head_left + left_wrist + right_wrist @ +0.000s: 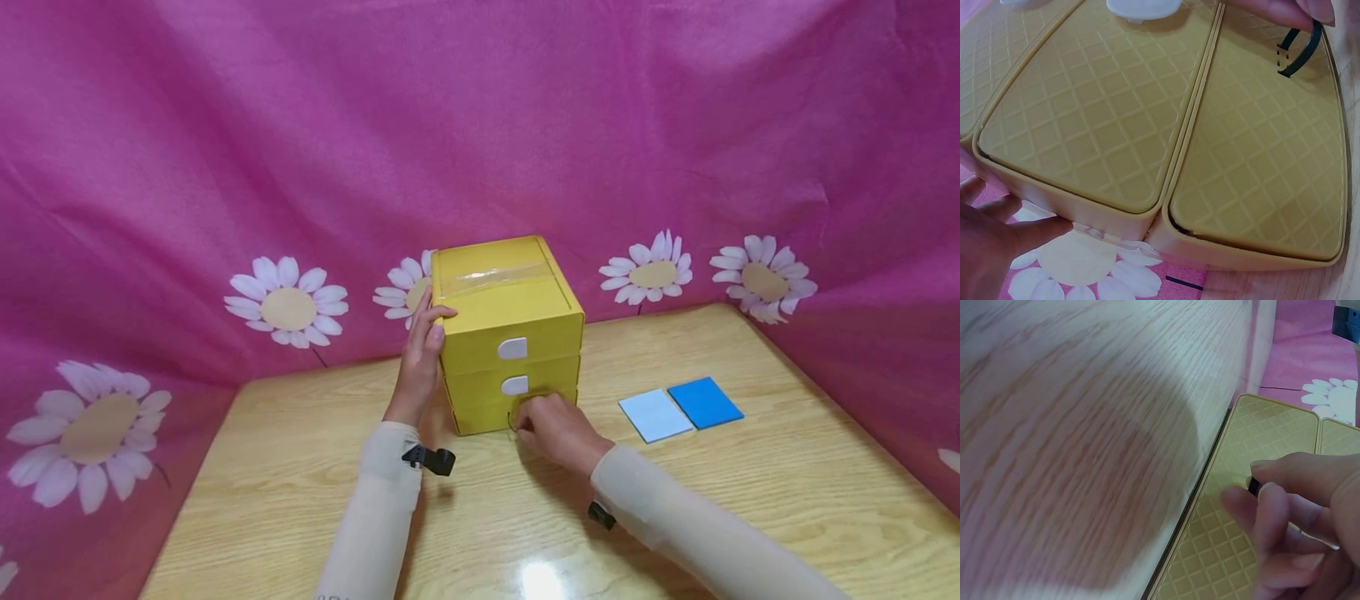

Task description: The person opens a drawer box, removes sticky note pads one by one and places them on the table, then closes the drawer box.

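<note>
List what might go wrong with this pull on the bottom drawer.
The dark loop looks thin, so it might slip from the right hand or tear loose. The left hand braces the yellow drawer box at one side, so a hard tug could twist it.

wood-grain table (285,467) bears yellow drawer box (480,358), pale-blue square (655,415), darker-blue square (705,402).

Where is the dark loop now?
At upper right in the left wrist view, the dark loop sits on the bottom drawer of the yellow box, pinched by the right hand.
</note>
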A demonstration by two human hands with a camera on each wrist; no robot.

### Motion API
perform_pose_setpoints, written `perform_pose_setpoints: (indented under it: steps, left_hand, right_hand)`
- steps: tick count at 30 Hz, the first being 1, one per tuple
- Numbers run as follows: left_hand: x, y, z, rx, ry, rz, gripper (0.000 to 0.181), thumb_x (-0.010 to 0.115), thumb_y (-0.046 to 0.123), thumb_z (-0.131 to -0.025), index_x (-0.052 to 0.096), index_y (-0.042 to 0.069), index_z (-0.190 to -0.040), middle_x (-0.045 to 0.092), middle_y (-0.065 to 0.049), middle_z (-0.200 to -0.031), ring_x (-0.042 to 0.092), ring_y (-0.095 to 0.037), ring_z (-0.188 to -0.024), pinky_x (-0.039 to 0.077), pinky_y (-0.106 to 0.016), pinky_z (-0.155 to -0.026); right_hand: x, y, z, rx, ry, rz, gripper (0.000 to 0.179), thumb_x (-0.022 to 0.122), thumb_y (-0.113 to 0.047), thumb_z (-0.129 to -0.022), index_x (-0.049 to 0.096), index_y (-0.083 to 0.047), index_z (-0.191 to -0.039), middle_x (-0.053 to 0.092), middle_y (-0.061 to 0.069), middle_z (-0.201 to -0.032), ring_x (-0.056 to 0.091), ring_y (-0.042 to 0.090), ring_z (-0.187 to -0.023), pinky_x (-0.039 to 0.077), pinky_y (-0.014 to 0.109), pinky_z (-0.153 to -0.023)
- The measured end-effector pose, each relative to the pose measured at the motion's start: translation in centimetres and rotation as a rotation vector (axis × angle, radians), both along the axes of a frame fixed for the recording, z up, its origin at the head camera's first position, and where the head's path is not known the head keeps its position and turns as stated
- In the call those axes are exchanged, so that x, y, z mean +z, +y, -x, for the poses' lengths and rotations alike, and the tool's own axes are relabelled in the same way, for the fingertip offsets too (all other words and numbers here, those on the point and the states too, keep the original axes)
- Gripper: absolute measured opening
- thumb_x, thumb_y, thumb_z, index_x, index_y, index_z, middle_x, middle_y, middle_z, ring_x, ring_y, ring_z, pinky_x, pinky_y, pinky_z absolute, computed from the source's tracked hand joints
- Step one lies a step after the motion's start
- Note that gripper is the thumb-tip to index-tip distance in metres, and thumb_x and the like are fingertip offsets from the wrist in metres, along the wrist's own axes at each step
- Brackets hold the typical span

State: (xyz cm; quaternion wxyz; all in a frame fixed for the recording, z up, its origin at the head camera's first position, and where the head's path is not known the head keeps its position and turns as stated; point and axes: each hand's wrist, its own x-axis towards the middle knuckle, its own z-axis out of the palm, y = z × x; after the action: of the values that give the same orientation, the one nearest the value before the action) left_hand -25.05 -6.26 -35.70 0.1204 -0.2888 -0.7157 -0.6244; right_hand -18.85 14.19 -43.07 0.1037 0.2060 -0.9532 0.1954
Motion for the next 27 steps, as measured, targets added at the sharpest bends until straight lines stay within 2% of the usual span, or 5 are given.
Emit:
perform_pose_setpoints:
  steps: [5,14,21,27]
  left_hand:
    - [0.09,-0.04,0.26,-0.007,-0.004,0.004,0.035,0.037,0.021,-0.099,0.049,0.001,-0.124,0.010,-0.015,-0.160,0.015,-0.032,-0.145,0.018,-0.058,-0.111]
    - [0.04,-0.12,0.11,-0.003,-0.006,0.005,0.035,0.038,0.020,-0.098,0.049,0.000,-0.124,0.010,-0.018,-0.160,0.013,-0.033,-0.145,0.016,-0.060,-0.111]
    - [0.01,-0.12,0.07,-0.001,0.015,0.006,0.034,0.037,0.020,-0.098,0.050,0.001,-0.124,0.011,-0.018,-0.160,0.013,-0.033,-0.145,0.017,-0.060,-0.111]
    - [-0.12,-0.18,0.15,0.004,0.020,0.012,0.034,0.037,0.020,-0.098,0.049,0.001,-0.124,0.011,-0.018,-0.160,0.013,-0.033,-0.146,0.016,-0.060,-0.111]
  right_hand:
    - [0.27,-0.12,0.36,-0.032,-0.014,-0.002,0.027,0.069,-0.006,-0.077,0.057,-0.022,-0.059,0.047,-0.013,-0.058,0.043,0.007,-0.058,0.037,0.024,-0.052]
    - [0.31,-0.36,0.33,-0.076,-0.099,0.041,0.020,0.071,-0.008,-0.077,0.059,-0.020,-0.067,0.052,-0.012,-0.062,0.048,0.008,-0.060,0.040,0.026,-0.053]
    - [0.35,-0.45,0.36,-0.083,-0.073,0.046,0.019,0.068,-0.008,-0.076,0.058,-0.021,-0.067,0.052,-0.012,-0.063,0.048,0.008,-0.060,0.041,0.027,-0.052]
    - [0.52,-0.62,0.24,-0.090,-0.094,0.042,0.021,0.068,-0.009,-0.076,0.055,-0.021,-0.066,0.049,-0.012,-0.061,0.047,0.009,-0.058,0.038,0.027,-0.050]
